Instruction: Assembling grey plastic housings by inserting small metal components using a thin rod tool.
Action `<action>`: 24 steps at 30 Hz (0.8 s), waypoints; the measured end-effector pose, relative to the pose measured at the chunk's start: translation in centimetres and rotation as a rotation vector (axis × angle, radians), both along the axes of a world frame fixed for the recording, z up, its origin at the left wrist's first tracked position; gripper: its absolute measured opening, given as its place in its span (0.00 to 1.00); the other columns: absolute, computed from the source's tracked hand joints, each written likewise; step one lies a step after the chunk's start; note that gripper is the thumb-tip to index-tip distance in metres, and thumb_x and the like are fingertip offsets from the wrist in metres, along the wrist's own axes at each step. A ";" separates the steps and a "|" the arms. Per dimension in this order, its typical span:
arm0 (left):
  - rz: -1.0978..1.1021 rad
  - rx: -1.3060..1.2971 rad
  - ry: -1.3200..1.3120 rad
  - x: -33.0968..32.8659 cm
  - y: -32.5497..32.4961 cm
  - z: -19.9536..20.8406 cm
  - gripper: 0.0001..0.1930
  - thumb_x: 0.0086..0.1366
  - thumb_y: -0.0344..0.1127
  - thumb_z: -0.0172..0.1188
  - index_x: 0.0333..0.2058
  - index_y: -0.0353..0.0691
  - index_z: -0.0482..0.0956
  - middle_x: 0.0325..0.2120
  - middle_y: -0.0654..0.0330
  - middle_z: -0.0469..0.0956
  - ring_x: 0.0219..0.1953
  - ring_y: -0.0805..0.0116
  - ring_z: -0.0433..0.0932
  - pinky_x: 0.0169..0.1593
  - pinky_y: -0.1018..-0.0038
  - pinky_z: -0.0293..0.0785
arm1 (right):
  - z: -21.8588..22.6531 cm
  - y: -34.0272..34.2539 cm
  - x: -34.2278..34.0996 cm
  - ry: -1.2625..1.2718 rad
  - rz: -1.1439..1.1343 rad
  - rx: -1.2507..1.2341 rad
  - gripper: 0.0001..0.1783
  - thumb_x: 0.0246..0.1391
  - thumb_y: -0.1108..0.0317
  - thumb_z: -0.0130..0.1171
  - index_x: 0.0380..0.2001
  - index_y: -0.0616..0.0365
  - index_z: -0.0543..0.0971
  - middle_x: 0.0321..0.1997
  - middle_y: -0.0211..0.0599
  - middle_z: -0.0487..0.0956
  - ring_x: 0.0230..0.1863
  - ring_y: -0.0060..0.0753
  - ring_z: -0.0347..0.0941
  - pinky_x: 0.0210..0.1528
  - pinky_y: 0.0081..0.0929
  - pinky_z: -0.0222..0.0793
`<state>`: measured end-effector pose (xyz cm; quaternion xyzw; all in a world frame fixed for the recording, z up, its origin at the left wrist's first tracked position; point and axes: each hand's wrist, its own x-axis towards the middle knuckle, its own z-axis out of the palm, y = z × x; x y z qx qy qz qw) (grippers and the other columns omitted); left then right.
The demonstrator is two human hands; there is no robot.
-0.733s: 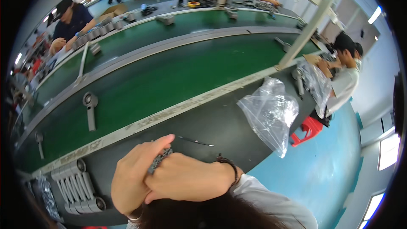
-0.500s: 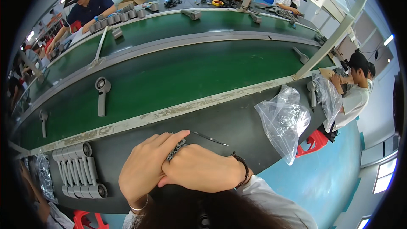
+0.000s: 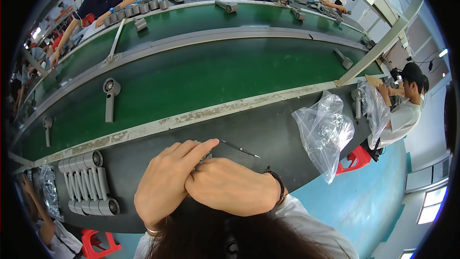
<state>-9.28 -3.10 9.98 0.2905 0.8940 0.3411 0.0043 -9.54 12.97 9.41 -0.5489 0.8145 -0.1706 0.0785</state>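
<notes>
My left hand [image 3: 165, 182] and my right hand [image 3: 235, 187] are pressed together over the dark table [image 3: 268, 134], low in the middle of the view. The left fingers lie bent across the right hand, and the right fingers are curled and mostly hidden. Between the two shows a sliver of a grey, speckled piece [image 3: 207, 157]; its kind cannot be made out. Beyond the left fingertips a thin black pen-like tool [image 3: 241, 148] with a pale tip lies on the table. Grey handheld fans [image 3: 86, 182] lie in a close row left of my hands.
A green conveyor belt [image 3: 201, 81] behind a worn pale rail carries single fans [image 3: 109, 105]. Right on the table lies a crumpled clear plastic bag [image 3: 326, 134]. A white post [image 3: 369, 48] stands at the right. Co-workers sit across the belt and at both sides.
The view has shifted slightly. My hands stay clasped, and less of the grey speckled piece shows between them now.
</notes>
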 end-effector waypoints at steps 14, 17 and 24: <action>0.064 0.023 -0.031 0.1 -1.1 -1.0 0.16 0.45 0.25 0.55 0.37 0.40 0.74 0.21 0.48 0.75 0.27 0.45 0.73 0.27 0.61 0.67 | -0.6 -1.9 0.2 0.021 -0.153 -0.122 0.06 0.36 0.74 0.57 0.19 0.67 0.74 0.24 0.48 0.75 0.32 0.47 0.73 0.34 0.34 0.69; 0.024 0.157 -0.030 -2.1 -0.9 -1.7 0.10 0.45 0.27 0.54 0.30 0.37 0.71 0.19 0.45 0.72 0.27 0.43 0.71 0.27 0.60 0.65 | -0.6 -2.1 -1.0 0.146 -0.296 -0.235 0.11 0.38 0.67 0.61 0.17 0.65 0.75 0.23 0.47 0.76 0.29 0.46 0.73 0.33 0.35 0.70; 0.122 0.463 -0.224 -3.6 0.4 -2.0 0.12 0.45 0.25 0.54 0.32 0.32 0.75 0.19 0.53 0.75 0.22 0.64 0.71 0.27 0.73 0.68 | 0.4 -2.1 -3.0 0.155 -0.336 -0.342 0.25 0.30 0.50 0.69 0.14 0.63 0.73 0.20 0.42 0.74 0.28 0.46 0.72 0.30 0.34 0.66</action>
